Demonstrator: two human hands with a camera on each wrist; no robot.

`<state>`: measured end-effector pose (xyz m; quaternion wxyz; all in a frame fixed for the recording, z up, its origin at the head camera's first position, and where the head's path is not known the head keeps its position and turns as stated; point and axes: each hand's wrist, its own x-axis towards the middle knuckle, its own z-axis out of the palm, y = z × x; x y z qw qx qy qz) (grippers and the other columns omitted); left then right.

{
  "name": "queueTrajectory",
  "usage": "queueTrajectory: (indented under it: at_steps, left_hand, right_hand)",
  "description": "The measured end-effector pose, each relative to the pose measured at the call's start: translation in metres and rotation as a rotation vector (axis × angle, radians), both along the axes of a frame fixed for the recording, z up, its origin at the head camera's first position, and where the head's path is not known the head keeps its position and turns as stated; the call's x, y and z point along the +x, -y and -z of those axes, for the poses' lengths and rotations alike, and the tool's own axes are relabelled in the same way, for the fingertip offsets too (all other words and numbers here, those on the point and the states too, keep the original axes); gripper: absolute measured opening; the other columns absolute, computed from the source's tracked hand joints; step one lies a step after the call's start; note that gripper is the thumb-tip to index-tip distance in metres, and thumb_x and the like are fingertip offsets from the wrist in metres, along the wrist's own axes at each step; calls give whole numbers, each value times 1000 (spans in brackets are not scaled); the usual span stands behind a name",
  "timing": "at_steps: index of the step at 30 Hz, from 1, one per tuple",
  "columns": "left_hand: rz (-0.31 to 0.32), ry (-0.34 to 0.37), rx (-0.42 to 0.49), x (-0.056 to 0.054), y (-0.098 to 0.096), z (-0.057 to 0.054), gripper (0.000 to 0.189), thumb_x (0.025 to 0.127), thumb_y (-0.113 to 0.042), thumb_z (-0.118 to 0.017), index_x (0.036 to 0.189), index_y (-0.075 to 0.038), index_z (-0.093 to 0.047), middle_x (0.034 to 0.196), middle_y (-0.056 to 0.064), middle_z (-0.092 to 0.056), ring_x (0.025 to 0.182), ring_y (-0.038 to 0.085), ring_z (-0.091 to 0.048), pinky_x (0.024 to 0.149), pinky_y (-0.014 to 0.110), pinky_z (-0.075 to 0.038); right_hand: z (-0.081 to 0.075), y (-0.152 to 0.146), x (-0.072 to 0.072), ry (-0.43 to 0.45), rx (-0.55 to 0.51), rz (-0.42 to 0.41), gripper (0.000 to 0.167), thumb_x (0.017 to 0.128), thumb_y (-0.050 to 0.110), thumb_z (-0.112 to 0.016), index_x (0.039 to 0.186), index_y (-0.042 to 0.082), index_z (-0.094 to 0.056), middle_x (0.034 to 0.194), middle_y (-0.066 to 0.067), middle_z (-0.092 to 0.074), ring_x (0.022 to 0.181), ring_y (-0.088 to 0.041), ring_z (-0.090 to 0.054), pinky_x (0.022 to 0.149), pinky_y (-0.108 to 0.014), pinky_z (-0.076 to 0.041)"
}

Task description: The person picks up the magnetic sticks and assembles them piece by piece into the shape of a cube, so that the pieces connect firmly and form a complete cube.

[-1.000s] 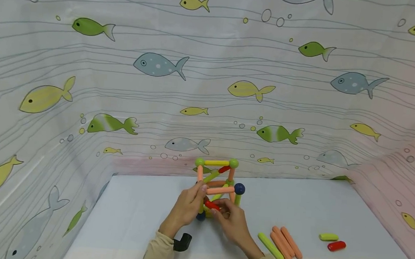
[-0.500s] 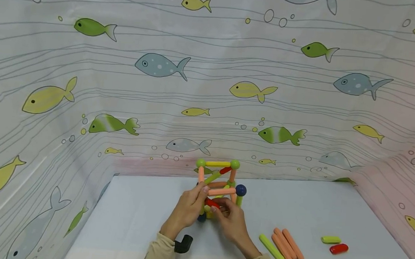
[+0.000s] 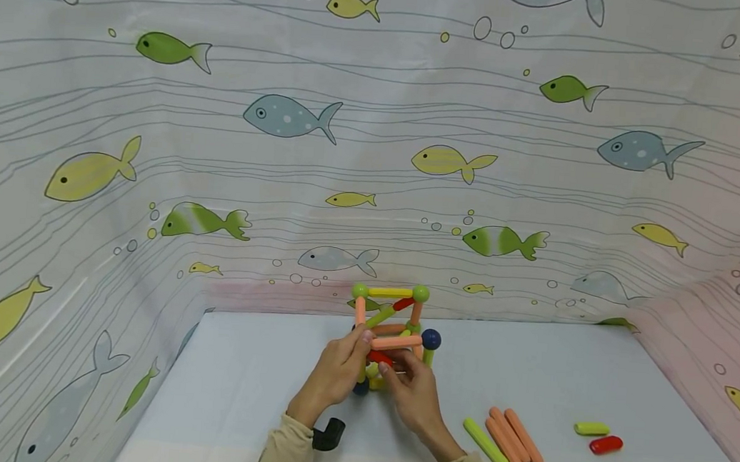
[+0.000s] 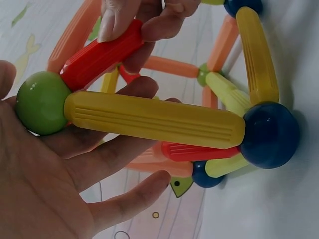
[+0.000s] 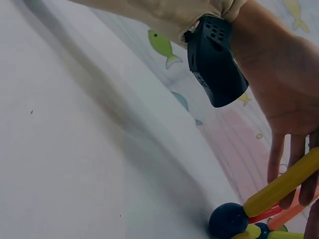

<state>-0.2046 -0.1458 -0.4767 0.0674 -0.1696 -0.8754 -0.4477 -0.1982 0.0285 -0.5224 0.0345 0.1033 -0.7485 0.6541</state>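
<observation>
A toy frame of sticks and balls (image 3: 396,342) stands on the white table, close in front of both hands. My left hand (image 3: 333,371) holds its near left corner; in the left wrist view the green ball (image 4: 42,102) lies between thumb and fingers, which reach behind a yellow stick (image 4: 159,119). That yellow stick runs to a navy ball (image 4: 271,134) low on the frame. My right hand (image 3: 416,395) pinches a short red stick (image 4: 97,59), whose lower end meets the green ball. In the right wrist view the left hand's fingers (image 5: 294,194) show behind the yellow stick.
Right of the hands lie several long sticks, one lime (image 3: 486,445) beside the salmon ones (image 3: 516,442). Farther right are a short lime stick (image 3: 591,428) and a short red stick (image 3: 606,445). A fish-patterned sheet (image 3: 269,202) rises behind the table.
The pinched red stick has turned slightly more level at the near left corner, with the right fingers shifting along with it. The left hand keeps its grip on the frame.
</observation>
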Motion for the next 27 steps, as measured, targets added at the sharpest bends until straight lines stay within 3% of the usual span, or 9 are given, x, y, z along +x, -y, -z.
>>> queueTrajectory:
  at_steps: [6, 10, 13, 16, 20, 23, 27]
  left_hand:
    - [8, 39, -37, 1, -1, 0, 36, 115, -45, -42, 121, -18, -64, 66, -7, -50, 56, 7, -48, 52, 25, -39]
    - [6, 30, -71, 2, 0, -1, 28, 110, -43, -56, 126, -20, -63, 75, -7, -60, 62, 6, -52, 57, 25, -42]
    - [10, 10, -91, 1, 0, -1, 27, 106, -37, -65, 127, -20, -63, 78, -9, -59, 66, 6, -50, 59, 24, -40]
    - [15, -8, -106, 0, 1, -2, 26, 104, -32, -70, 126, -19, -62, 72, -11, -50, 63, 5, -44, 58, 23, -36]
    - [12, -22, -118, -1, 1, -3, 23, 104, -27, -71, 122, -18, -62, 68, -11, -42, 59, 4, -39, 55, 22, -31]
    - [13, -22, -113, -1, 1, -3, 21, 103, -25, -72, 120, -17, -62, 68, -11, -45, 57, 4, -40, 53, 22, -31]
    - [12, -15, -105, 0, 0, -3, 24, 103, -24, -71, 124, -15, -63, 69, -9, -44, 60, 6, -42, 55, 22, -31]
  right_hand:
    - [-7, -13, 8, -15, 86, 0, 31, 100, 14, -75, 129, 5, -70, 128, -14, -72, 98, -19, -75, 79, -22, -60]
    - [-16, -34, 15, -68, 220, 32, 20, 95, 13, -80, 114, 7, -77, 108, -7, -78, 84, -11, -73, 71, -22, -58]
    - [-24, -57, 19, -75, 405, 56, 13, 92, 16, -84, 103, 11, -79, 91, 2, -77, 73, -6, -65, 64, -22, -52]
    - [-30, -82, 21, -31, 654, 75, 18, 89, 24, -87, 98, 12, -78, 85, 6, -72, 71, -7, -59, 63, -26, -49]
    - [-35, -113, 23, 106, 946, 79, 32, 84, 34, -91, 98, 9, -76, 87, 0, -71, 77, -16, -61, 67, -38, -53]
    - [-34, -128, 23, 210, 1062, 53, 39, 79, 36, -94, 97, 6, -75, 88, -5, -72, 77, -20, -60, 66, -41, -54]
    - [-27, -136, 24, 262, 1104, 11, 38, 76, 33, -97, 90, 6, -74, 82, -4, -68, 71, -20, -56, 61, -36, -51]
